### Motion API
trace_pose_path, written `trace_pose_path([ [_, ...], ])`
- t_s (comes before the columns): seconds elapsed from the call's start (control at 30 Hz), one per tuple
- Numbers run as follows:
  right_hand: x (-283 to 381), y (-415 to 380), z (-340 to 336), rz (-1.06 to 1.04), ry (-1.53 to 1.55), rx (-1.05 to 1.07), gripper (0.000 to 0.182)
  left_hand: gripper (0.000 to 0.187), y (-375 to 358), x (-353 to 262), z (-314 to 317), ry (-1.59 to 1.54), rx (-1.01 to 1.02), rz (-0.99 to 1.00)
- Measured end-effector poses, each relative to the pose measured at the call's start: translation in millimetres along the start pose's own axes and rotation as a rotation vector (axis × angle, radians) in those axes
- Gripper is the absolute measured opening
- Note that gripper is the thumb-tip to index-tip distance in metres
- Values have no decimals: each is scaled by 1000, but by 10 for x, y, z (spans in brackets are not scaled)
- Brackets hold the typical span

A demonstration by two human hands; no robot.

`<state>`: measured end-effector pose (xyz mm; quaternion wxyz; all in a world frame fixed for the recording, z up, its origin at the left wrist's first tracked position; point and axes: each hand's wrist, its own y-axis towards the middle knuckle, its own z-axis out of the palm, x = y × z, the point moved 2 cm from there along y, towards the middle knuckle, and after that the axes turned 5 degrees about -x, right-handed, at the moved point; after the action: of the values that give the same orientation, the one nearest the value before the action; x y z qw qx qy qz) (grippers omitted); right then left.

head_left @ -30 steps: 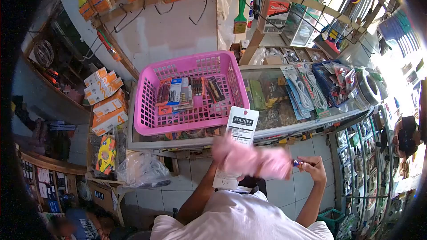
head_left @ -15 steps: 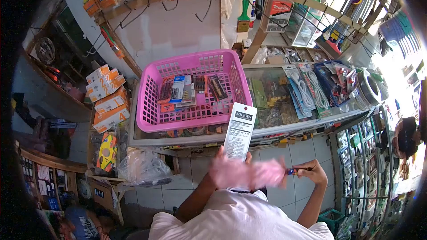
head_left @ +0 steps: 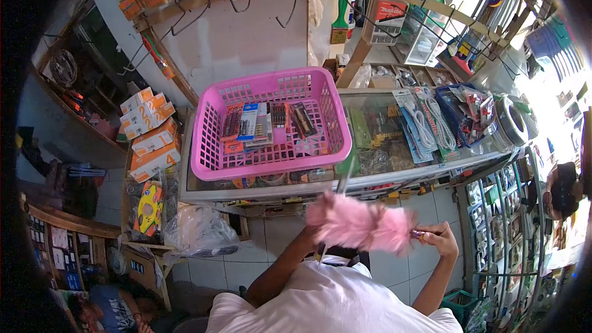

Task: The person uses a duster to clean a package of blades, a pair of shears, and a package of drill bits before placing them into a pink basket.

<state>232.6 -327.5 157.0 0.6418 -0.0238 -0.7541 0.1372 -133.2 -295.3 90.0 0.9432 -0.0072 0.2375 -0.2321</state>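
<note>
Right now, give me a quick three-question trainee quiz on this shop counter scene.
1. True or false: the pink plastic basket rests on the glass display counter.
2. Which hand grips the handle of the fluffy pink feather duster?
3. The basket holds: A) small packaged tools, B) fruit, C) nothing.

Key: 1 true. 2 the right hand. 3 A, small packaged tools.

Basket (head_left: 213, 163) on counter (head_left: 419, 169), packets (head_left: 256, 124) inside
</note>
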Motion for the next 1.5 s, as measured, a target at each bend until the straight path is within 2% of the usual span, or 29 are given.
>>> trace_pose_path([
  [0.17,25,-1,65,-9,-46,20,33,76,-20,21,44,-4,1,9],
  [0.27,-5,10,71,8,-44,-18,40,78,-130,36,-68,21,-26,-45],
  [0.4,98,-14,90,17,-54,-45,37,80,-325,121,-255,56,-71,-120],
  [0.5,31,1,8,-16,-57,-95,36,82,-375,108,-138,1,2,-140],
  [0.6,-27,30,-9,-44,-54,-182,34,88,-467,33,107,-196,216,-226],
  [0.67,43,41,-1,-27,-66,-212,32,85,-487,121,53,-200,129,-232],
  [0.77,66,9,-31,13,-77,-138,32,87,-483,167,-10,-205,107,-238],
  [0.9,75,-163,-270,103,-94,3,31,88,-475,218,-195,-351,208,-205],
  [0.97,26,-205,-355,73,-131,26,31,87,-496,158,-67,-449,-97,-246],
  [1.0,37,-174,-333,59,-115,-29,31,87,-504,141,-30,-496,-249,-266],
  [1.07,64,-115,-255,34,-83,-140,32,85,-499,166,-134,-337,-43,-261],
  [1.1,52,-121,-271,54,-83,-112,32,84,-495,179,-180,-256,60,-256],
  [1.13,40,-122,-306,72,-83,-84,32,82,-483,188,-195,-230,59,-241],
  [1.23,132,-150,-329,82,-92,-4,31,81,-440,213,-226,-381,-212,-179],
  [1.27,165,-160,-330,80,-97,23,31,80,-435,201,-209,-368,-142,-175],
  [1.37,69,-150,-403,46,-78,-89,31,77,-454,113,-84,-311,63,-180],
  [1.43,91,-140,-388,65,-92,3,32,76,-435,53,-7,-244,211,-217],
  [1.47,107,-137,-389,72,-99,47,32,76,-435,141,-120,-435,45,-212],
  [1.5,112,-142,-412,61,-117,23,33,76,-429,135,-114,-426,31,-198],
])
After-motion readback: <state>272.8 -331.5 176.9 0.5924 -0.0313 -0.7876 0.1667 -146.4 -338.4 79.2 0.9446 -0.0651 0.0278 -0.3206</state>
